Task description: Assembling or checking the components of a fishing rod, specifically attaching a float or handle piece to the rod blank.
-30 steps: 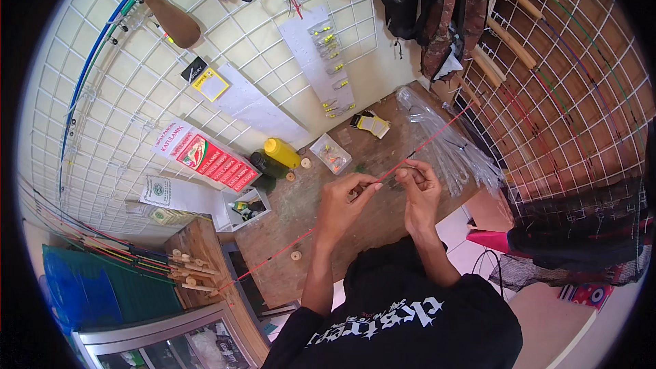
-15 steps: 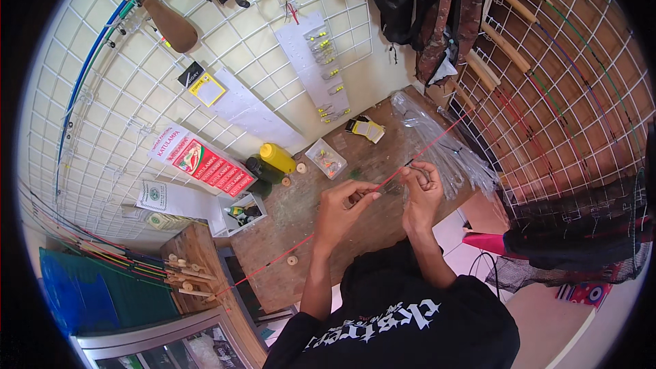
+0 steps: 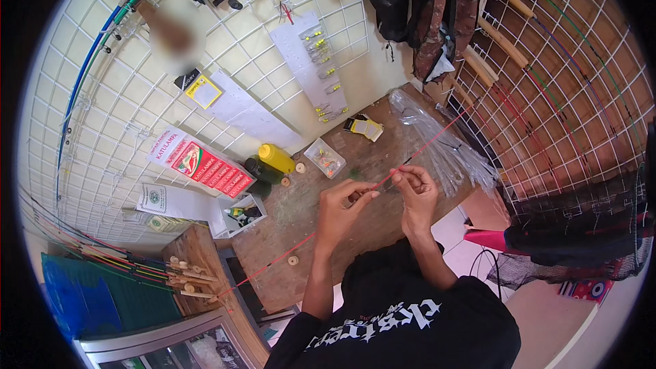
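A thin red fishing rod (image 3: 295, 249) slants across the workbench from the lower left to the upper right. My left hand (image 3: 342, 203) is closed around it near the middle, fingers curled. Just to the right, the fingertips of my right hand (image 3: 417, 195) pinch at the rod, close to the left hand. A short dark band (image 3: 408, 161) shows on the rod just beyond the right fingertips. Whether a fine thread lies between the hands is too small to tell.
On the wooden bench (image 3: 287, 212) stand a yellow bottle (image 3: 277, 157), a clear tray of small parts (image 3: 326, 158) and clear plastic sleeves (image 3: 444, 143). A yellow-black packet (image 3: 364, 127) lies behind. More rods (image 3: 198, 277) rest at the left; others hang on the right grid.
My right hand has slid a little down the rod toward the left hand, uncovering the dark band. The left hand keeps its place. The view has shifted slightly.
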Demonstrator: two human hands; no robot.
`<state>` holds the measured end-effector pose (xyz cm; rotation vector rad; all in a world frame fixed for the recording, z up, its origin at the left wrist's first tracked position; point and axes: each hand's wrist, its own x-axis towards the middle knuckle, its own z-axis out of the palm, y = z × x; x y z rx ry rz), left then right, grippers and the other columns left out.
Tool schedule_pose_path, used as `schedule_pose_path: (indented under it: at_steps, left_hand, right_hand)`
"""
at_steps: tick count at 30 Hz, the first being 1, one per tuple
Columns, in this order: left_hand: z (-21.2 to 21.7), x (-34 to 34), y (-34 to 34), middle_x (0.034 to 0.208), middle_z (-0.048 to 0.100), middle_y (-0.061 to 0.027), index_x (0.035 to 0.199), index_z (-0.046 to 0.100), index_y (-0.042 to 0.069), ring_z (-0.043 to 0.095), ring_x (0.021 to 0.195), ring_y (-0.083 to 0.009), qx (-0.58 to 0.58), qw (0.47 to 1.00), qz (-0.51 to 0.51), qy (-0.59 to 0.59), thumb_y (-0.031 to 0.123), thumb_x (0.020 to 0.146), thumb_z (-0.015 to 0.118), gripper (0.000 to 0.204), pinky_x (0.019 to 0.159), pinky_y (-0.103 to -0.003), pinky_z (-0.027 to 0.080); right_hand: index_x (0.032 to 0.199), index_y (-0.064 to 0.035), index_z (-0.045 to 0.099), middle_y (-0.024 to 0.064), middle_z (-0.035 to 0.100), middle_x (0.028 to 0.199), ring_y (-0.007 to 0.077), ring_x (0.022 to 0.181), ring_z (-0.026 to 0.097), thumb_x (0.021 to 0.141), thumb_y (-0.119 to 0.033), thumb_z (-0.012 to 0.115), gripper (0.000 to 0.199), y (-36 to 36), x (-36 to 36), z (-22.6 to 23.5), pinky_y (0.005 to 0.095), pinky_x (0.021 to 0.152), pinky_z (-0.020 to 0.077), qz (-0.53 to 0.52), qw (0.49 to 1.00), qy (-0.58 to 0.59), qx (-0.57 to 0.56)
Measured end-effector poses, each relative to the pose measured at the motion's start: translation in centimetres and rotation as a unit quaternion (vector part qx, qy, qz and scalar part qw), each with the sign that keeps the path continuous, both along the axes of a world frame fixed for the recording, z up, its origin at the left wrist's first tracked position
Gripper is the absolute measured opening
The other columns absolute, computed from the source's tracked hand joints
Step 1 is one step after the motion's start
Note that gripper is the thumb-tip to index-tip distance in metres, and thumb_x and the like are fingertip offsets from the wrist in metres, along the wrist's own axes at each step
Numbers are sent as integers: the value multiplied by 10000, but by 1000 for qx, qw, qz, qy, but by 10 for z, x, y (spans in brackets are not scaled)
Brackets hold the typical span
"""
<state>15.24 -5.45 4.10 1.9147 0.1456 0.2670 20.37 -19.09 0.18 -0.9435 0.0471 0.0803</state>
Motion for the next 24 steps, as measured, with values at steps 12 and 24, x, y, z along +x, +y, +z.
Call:
schedule_pose_path:
  at_steps: [12,24]
  left_hand:
    - [2,0,0,727,631,-63,907,697,18,547,589,-88,6,1000,0,-15,60,764,712,151,550,-236,429]
    - [-2,0,2,708,621,-42,908,709,26,534,600,-61,15,1000,7,-7,48,759,719,151,546,-212,406]
  right_hand:
    - [986,11,627,80,661,938,115,872,613,808,-30,685,192,-3,-4,-10,253,804,475,157,987,-12,-23]
    - [919,-12,633,29,639,842,83,762,576,835,-42,658,93,-13,2,-10,227,700,450,129,986,-47,-95]
